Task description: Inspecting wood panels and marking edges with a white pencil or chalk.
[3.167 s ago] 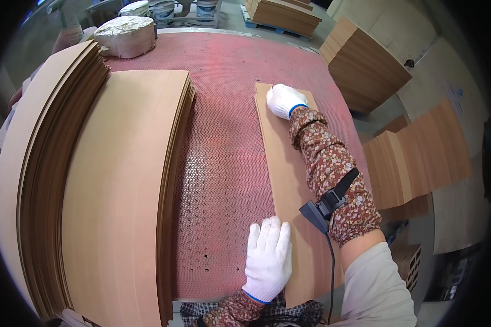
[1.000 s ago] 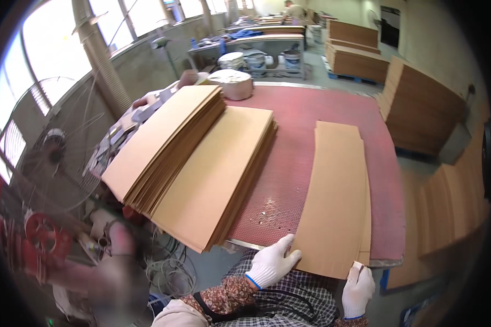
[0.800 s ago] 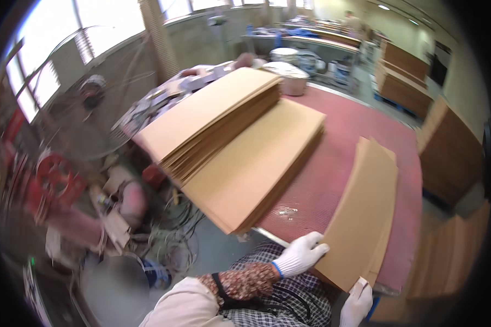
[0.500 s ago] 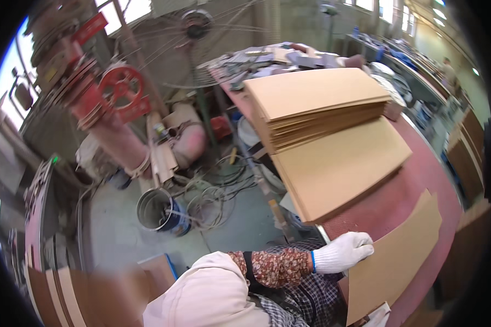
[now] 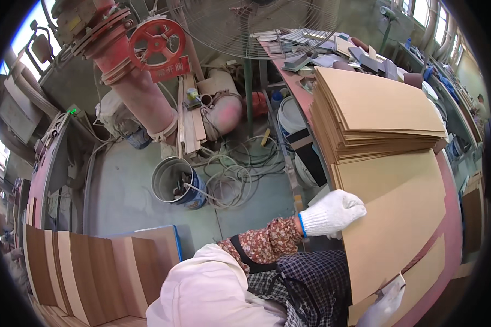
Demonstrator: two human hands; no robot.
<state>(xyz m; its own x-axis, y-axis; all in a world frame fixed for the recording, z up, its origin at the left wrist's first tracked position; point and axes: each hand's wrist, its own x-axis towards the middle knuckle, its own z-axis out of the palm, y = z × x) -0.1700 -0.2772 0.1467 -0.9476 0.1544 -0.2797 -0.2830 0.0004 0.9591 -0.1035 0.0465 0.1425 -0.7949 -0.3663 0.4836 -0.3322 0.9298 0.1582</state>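
My left hand [image 5: 335, 211], in a white knit glove with a blue cuff, is closed at the left edge of a thin brown board [image 5: 401, 218]. My right hand [image 5: 384, 305], also gloved and partly cut off by the lower edge, grips the near right corner of this board. Part of a second brown sheet [image 5: 426, 280] shows beneath it on the red table [image 5: 451, 218]. Behind the held board rises a stack of brown boards [image 5: 379, 103], its layers slightly fanned. Whether the held board's far end touches the stack I cannot tell.
A metal bucket [image 5: 174, 182] stands on the floor at left, beside coiled hoses [image 5: 232, 182]. A red pipe [image 5: 142, 95] with a handwheel [image 5: 157, 46] rises behind it. More brown panels [image 5: 93, 272] stand at lower left. A large fan [image 5: 256, 24] and scattered offcuts [image 5: 360, 54] are at the back.
My left hand has gone forward to the edge of another board, which now overlaps the sheet on the table. My right hand shows more at its corner. The view has shifted left.
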